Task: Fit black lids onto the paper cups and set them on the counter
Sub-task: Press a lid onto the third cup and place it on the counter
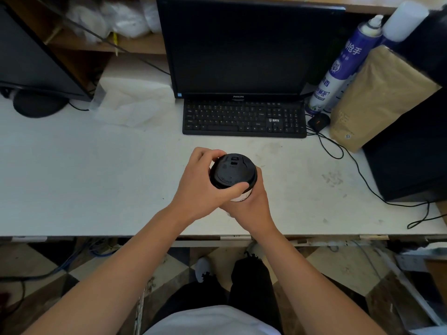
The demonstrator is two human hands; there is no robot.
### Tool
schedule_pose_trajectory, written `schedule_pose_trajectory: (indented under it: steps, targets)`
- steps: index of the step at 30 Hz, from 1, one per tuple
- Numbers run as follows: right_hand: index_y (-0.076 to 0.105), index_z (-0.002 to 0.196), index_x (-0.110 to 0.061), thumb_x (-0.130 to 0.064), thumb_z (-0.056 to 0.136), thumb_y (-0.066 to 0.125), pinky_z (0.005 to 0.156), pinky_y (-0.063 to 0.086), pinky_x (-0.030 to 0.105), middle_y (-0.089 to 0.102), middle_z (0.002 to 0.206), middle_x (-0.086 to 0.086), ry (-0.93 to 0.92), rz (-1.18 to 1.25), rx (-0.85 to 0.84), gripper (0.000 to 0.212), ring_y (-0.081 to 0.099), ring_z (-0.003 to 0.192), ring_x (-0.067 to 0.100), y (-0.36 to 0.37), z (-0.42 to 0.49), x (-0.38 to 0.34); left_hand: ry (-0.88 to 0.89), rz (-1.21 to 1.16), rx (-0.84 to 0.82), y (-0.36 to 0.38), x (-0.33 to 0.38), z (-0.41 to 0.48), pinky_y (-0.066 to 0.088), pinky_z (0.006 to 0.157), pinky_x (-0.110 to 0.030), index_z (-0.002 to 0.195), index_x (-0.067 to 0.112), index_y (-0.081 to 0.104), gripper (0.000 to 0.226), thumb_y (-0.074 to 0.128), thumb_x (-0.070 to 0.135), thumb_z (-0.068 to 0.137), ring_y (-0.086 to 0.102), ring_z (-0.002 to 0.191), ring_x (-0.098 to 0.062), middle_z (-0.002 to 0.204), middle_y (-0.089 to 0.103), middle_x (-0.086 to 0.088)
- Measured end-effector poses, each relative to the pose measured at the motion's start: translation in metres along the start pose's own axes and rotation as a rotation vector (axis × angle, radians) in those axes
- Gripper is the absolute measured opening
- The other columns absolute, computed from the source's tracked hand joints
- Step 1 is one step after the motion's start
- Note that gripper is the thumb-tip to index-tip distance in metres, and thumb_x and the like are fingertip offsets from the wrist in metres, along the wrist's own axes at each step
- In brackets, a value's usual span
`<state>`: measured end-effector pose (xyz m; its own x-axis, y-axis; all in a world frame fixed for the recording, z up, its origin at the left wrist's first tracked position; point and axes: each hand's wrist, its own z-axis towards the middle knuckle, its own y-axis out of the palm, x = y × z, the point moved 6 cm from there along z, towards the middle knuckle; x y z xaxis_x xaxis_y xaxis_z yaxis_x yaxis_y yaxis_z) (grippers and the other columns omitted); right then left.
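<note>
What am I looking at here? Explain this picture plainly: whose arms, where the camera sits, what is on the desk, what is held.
There is no machine: a person wears a camera on the head, looking forward and down at their own bare arms. The right hand grips a paper cup from below; the left hand wraps its fingers around the black lid on top. On the white counter stand a dark monitor, a keyboard, a spray can and a brown paper bag.
</note>
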<state>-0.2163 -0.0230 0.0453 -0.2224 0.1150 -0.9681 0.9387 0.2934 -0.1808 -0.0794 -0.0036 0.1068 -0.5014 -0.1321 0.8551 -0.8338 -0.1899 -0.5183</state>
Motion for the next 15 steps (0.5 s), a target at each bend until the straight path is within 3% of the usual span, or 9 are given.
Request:
schedule_pose_trajectory:
  steps: [1,5,8,10,12,15]
  targets:
    - [0.047,0.135,-0.035,-0.021,0.064,0.091,0.082,0.061,0.036,0.065,0.118,-0.021,0.009,0.001,-0.020,0.084,0.067,0.106,0.009,0.000,0.000,0.000,0.001,-0.019,-0.024,-0.002,-0.001,0.000,0.045,0.075,-0.010,0.122,0.030,0.056,0.069,0.080,0.052,0.062,0.052,0.093,0.007,0.118,0.049,0.014]
    - [0.049,0.132,-0.036,-0.009,0.072,0.089,0.070,0.061,0.020,0.065,0.113,-0.024,-0.010,-0.006,-0.088,0.077,0.066,0.096,-0.005,0.000,0.005,-0.005,-0.060,-0.076,-0.049,-0.006,-0.008,0.000,0.056,0.080,-0.028,0.122,0.040,0.054,0.068,0.077,0.058,0.061,0.059,0.095,-0.005,0.118,0.057,0.025]
    - [0.049,0.130,-0.036,-0.005,0.072,0.089,0.066,0.058,0.016,0.065,0.114,-0.021,-0.008,0.001,-0.070,0.077,0.065,0.094,-0.007,-0.001,0.009,-0.005,-0.061,-0.089,-0.003,-0.005,-0.004,0.001,0.049,0.073,-0.012,0.123,0.036,0.056,0.066,0.084,0.051,0.065,0.057,0.090,0.006,0.116,0.060,0.021]
    - [0.050,0.135,-0.032,-0.009,0.070,0.091,0.073,0.058,0.017,0.066,0.120,-0.017,-0.004,0.014,-0.050,0.081,0.065,0.102,-0.003,0.000,0.012,-0.004,-0.073,-0.077,0.038,-0.005,-0.002,0.002,0.042,0.070,-0.002,0.122,0.033,0.057,0.063,0.087,0.044,0.068,0.054,0.087,0.013,0.115,0.061,0.018]
    - [0.050,0.137,-0.032,-0.015,0.067,0.093,0.082,0.056,0.017,0.066,0.123,-0.018,-0.007,0.009,-0.043,0.084,0.064,0.110,0.000,0.000,0.015,-0.002,-0.090,-0.074,0.078,-0.004,-0.001,0.002,0.040,0.070,0.001,0.122,0.031,0.058,0.062,0.086,0.043,0.069,0.055,0.087,0.009,0.114,0.061,0.017]
    - [0.051,0.136,-0.032,-0.022,0.065,0.094,0.082,0.057,0.020,0.067,0.122,-0.016,-0.003,0.011,-0.038,0.084,0.066,0.109,0.001,0.001,0.019,-0.002,-0.124,-0.091,0.117,-0.001,-0.003,0.002,0.041,0.072,-0.004,0.125,0.029,0.057,0.065,0.085,0.046,0.069,0.058,0.094,-0.002,0.117,0.061,0.015]
